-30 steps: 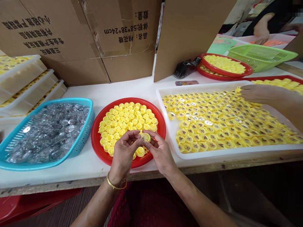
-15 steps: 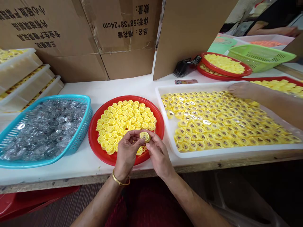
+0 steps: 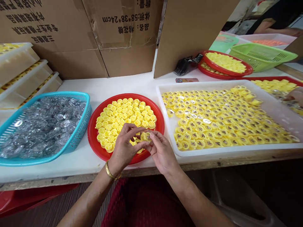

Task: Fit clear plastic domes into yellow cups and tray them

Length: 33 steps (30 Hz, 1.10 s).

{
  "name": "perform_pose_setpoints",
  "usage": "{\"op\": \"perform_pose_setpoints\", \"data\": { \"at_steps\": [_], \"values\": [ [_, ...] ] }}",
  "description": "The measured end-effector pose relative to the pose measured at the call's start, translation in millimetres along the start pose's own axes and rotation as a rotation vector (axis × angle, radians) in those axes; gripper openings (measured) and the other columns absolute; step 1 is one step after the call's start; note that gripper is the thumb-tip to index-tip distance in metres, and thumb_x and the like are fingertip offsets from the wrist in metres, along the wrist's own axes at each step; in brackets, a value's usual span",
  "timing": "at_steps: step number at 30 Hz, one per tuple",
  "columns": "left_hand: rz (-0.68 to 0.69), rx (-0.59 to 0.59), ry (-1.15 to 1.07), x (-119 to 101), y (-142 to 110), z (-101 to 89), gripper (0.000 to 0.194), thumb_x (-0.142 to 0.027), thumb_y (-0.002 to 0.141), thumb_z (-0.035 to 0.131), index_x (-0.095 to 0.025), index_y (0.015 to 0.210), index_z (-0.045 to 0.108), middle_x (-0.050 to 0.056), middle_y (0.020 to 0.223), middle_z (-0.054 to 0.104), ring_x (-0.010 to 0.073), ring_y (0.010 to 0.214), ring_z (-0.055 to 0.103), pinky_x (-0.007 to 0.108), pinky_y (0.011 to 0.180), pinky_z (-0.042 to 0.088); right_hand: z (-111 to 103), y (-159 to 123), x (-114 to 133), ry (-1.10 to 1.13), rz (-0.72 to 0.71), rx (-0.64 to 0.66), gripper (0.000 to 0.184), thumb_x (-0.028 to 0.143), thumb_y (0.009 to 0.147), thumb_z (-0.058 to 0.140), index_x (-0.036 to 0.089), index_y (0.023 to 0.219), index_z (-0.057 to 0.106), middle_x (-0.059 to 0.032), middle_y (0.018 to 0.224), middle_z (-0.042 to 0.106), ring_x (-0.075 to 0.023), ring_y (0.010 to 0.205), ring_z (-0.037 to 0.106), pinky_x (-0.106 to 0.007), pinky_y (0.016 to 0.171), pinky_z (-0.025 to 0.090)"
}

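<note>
My right hand (image 3: 163, 154) pinches a small round yellow plastic piece (image 3: 146, 136) between thumb and fingers, with a dark print on its face. My left hand (image 3: 125, 145) is just beside it, thumb and fingers apart; its thumb tip lies close under the piece, and I cannot tell whether it touches. Both hands are over the near edge of a red round tray (image 3: 94, 119) full of yellow cups (image 3: 118, 113). To the left is a blue basket (image 3: 88, 101) of clear, shiny discs (image 3: 49, 126).
A white tray (image 3: 208, 152) on the right holds rows of printed yellow pieces. Cardboard boxes (image 3: 127, 63) stand behind. Stacked tubs (image 3: 19, 63) are at left; a phone (image 3: 187, 80) lies behind the white tray. A co-worker's hand (image 3: 295, 96) is at far right.
My left fingers have spread away from the yellow piece, while my right hand keeps hold of it. The co-worker's hand has moved right, out of the white tray.
</note>
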<state>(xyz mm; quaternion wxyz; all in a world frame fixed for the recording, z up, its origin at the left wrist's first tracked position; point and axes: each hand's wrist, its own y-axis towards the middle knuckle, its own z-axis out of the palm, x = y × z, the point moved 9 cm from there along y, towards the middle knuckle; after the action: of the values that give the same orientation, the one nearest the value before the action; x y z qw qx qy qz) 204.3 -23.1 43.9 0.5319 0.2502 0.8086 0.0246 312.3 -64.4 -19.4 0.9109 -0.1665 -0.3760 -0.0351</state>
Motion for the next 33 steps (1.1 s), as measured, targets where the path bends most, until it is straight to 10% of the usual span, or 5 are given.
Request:
{"op": "perform_pose_setpoints", "data": {
  "at_steps": [33],
  "values": [
    [0.074, 0.047, -0.026, -18, -4, 7.4, 0.021, -0.023, 0.075, 0.072, -0.022, 0.096, 0.068, 0.006, 0.094, 0.059, 0.0185, 0.089, 0.057, 0.031, 0.074, 0.051, 16, -14, 0, -0.011, 0.156, 0.084, 0.015, 0.033, 0.076, 0.071, 0.020, 0.081, 0.065, -0.0011, 0.092, 0.067, -0.0170, 0.093, 0.064, -0.027, 0.075, 0.052]
  ]
}}
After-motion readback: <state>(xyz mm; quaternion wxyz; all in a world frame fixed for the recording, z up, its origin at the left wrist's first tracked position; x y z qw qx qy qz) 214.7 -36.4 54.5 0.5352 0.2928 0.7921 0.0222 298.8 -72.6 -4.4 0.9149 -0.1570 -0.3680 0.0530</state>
